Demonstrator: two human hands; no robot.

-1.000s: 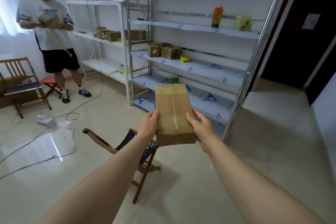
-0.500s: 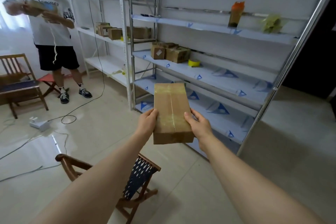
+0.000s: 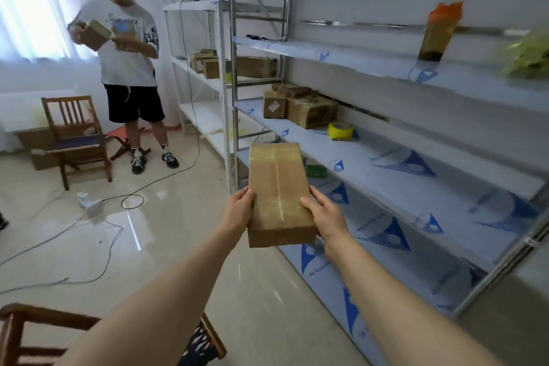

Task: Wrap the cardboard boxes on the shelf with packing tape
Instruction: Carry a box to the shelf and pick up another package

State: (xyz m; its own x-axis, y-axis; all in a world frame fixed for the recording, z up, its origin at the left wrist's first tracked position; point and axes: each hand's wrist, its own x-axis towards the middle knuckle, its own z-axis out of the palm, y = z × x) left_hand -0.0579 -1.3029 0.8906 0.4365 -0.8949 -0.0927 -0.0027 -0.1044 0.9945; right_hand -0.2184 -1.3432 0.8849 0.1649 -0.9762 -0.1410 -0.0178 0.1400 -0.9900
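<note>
- A wooden folding chair (image 3: 208,345) with a dark patterned fabric seat sits at the bottom edge, under the person's left forearm.
- The left hand (image 3: 237,211) grips the left long side of the cardboard box (image 3: 277,184), thumb on the top face. The other fingers are curled out of sight under the box.
- The right hand (image 3: 325,214) grips the opposite long side in the same way, thumb lying on top near the edge.
- The cardboard box is held level in the air in front of the metal shelf rack (image 3: 395,187), touching no shelf. It is closed, so its contents cannot be seen. Glossy tape runs along its centre seam and across the far end.
- A green tape roll (image 3: 316,171) lies on a lower shelf, just behind the box's far right corner.
- One shelf up, a yellow tape roll (image 3: 340,131) lies just beside a cluster of closed brown cartons (image 3: 310,111). The leftmost of these is a small carton (image 3: 274,104) with a white label.
- On the shelf above stand a brownish bottle (image 3: 438,33) with an orange lid and a blurred yellow-green bag (image 3: 527,56).
- A white power strip (image 3: 89,205) lies on the tiled floor, with cables trailing from it.
- The white rack (image 3: 205,80) further back holds more cartons (image 3: 214,65).
- A second person (image 3: 127,68) stands by that rack, holding a carton of their own (image 3: 95,34), near a wooden chair (image 3: 74,137).
</note>
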